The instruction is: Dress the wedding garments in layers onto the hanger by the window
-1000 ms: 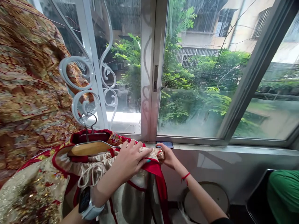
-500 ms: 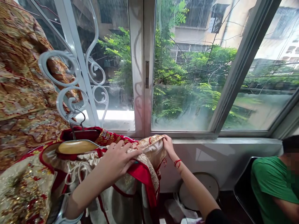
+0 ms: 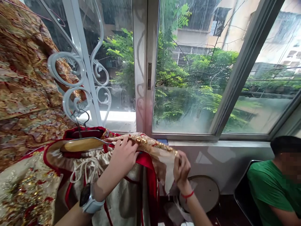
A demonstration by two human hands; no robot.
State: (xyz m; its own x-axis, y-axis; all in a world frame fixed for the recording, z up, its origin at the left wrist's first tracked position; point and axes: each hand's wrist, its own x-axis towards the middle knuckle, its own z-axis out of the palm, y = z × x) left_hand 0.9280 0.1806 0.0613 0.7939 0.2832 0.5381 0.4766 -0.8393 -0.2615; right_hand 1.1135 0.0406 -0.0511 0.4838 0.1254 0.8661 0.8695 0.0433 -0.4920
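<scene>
A red-and-cream embroidered robe [image 3: 110, 201] is hung by a wooden hanger [image 3: 81, 145] from the white iron window grille [image 3: 78, 78], so that its weight is borne there, off the hands. Its gold-sequinned edge [image 3: 150, 143] is stretched out sideways: the left hand [image 3: 123, 155] is spread and pressed upon it, while the end is pinched by the right hand [image 3: 182, 168] — fingers closed around the fabric.

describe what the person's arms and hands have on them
The left hand has a smartwatch at the wrist, with a dark squarish face and a pale band. The right hand has a thin red string bracelet at the wrist. Both forearms look bare, with no sleeve in view.
</scene>
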